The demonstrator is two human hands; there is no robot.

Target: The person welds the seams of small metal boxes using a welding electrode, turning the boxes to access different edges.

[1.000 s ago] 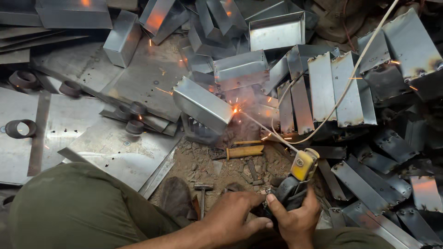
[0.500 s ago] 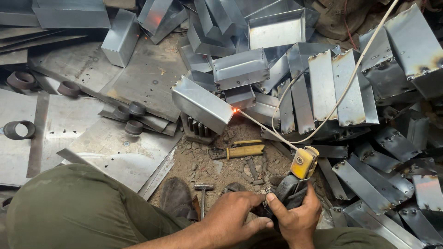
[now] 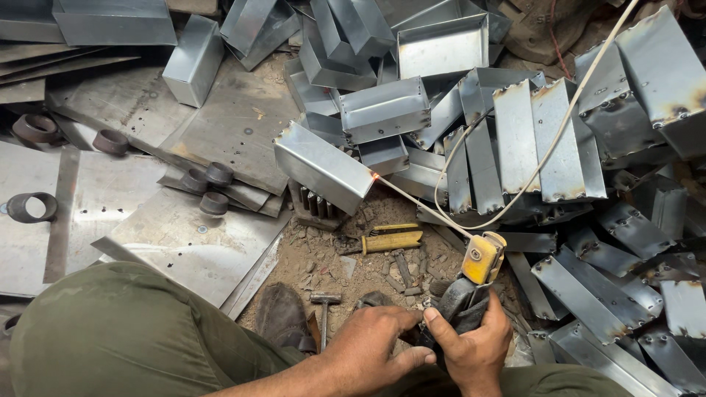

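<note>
Galvanised steel lies all around me. My right hand (image 3: 471,345) is clenched around the dark grip of the yellow-headed electrode holder (image 3: 471,283), and my left hand (image 3: 375,345) wraps the same grip from the left, fingers curled against it. The thin welding rod (image 3: 423,206) runs up and left from the holder, its glowing tip touching the near corner of a tilted metal box (image 3: 320,167). A pale cable (image 3: 544,147) loops away over the stacked boxes. A yellow-handled brush (image 3: 386,241) lies on the gritty floor between box and hands.
</note>
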